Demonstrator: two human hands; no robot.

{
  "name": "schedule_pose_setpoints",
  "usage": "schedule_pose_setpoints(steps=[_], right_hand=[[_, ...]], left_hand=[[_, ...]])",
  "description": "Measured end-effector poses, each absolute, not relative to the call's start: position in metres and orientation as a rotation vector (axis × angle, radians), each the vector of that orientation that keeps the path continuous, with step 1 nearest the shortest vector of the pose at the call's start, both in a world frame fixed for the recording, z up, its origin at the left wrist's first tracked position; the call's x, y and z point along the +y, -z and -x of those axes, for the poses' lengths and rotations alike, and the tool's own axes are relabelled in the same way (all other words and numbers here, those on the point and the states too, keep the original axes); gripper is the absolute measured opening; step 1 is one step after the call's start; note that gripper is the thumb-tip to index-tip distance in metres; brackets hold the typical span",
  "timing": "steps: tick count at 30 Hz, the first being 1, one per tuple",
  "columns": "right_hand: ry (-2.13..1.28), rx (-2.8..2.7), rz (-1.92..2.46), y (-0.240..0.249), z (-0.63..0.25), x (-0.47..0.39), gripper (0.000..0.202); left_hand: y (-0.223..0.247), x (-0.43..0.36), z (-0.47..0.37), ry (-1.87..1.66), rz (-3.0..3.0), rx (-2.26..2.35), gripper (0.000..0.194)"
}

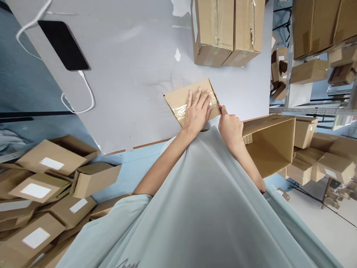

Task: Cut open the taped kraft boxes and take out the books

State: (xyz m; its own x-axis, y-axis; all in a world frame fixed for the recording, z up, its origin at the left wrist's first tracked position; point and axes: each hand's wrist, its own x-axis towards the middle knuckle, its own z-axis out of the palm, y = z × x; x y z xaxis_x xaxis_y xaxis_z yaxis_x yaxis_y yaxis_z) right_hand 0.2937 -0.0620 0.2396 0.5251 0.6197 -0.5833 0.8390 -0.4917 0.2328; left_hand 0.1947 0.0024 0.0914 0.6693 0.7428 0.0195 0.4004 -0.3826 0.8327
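Note:
A small cardboard box (181, 97) with clear tape across its top lies near the front edge of the table. My left hand (196, 111) presses flat on it, fingers spread. At the box's right edge, my right hand (231, 128) grips a utility knife (220, 108) with a red and black handle. The knife's front end meets the taped side edge of the box; most of the handle is hidden inside my fist, and the blade is hard to make out.
Two large taped cartons (214, 33) stand at the back right of the grey table (125, 82). A phone (64, 44) with a white cable lies at left. Opened boxes (52, 156) pile up lower left. An open carton (270, 145) sits right of my arm, near loaded shelving (309, 72).

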Motion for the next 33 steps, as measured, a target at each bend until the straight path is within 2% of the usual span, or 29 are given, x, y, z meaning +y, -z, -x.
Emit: schedule_pose_setpoints(steps=[9,16,18,20,24,27,30,33], right_hand=[[0.711,1.163,-2.245,-0.26,-0.295,-0.077,0.051],[0.748,1.236,-2.361,-0.287,-0.302,-0.103,0.054],[0.752,1.303,-2.555,-0.268,-0.321,-0.109,0.051],[0.81,1.339,-2.8,-0.227,-0.345,-0.106,0.051],[1.339,1.158,-3.098,-0.106,-0.378,-0.078,0.047],[1.546,1.08,-3.025,-0.039,-0.373,-0.057,0.038],[1.426,1.253,-2.913,-0.018,-0.352,-0.046,0.034],[1.279,1.426,-2.869,-0.03,-0.331,-0.045,0.039]], left_hand=[[-0.092,0.003,-0.182,-0.521,-2.144,0.747,0.049],[-0.095,0.01,-0.168,-0.484,-2.186,0.789,0.051],[-0.096,0.01,-0.159,-0.467,-2.193,0.804,0.052],[-0.097,0.01,-0.146,-0.461,-2.2,0.818,0.052],[-0.097,0.012,-0.104,-0.49,-2.225,0.885,0.053],[-0.098,0.01,-0.066,-0.513,-2.217,1.006,0.055],[-0.103,0.0,-0.033,-0.55,-2.16,1.196,0.057],[-0.106,-0.016,-0.012,-0.654,-2.063,1.411,0.067]])
